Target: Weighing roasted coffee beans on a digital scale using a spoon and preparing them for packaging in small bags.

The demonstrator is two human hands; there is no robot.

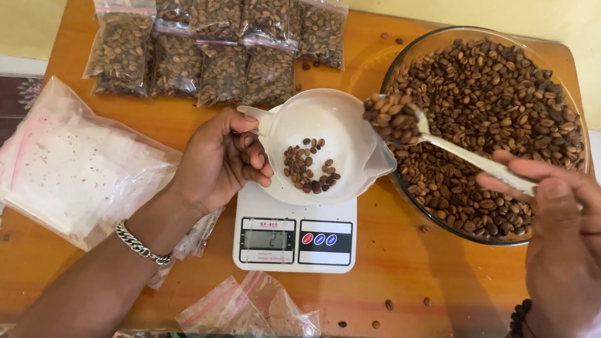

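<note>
L hand reaches in from near-left, fingers curled on white bowl rim atop scale. R hand, fingers pinched on spoon handle; spoon lies left-right, bean-filled head pointing left, over bowl's right edge.

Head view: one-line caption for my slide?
Right hand lifts a spoonful of coffee beans over the white jug steadied by left hand.

Left hand cupped, right hand fingers pinched shut

A white spoon heaped with brown coffee beans hangs tilted over a white plastic jug, which sits on a scale holding a few beans.
</note>
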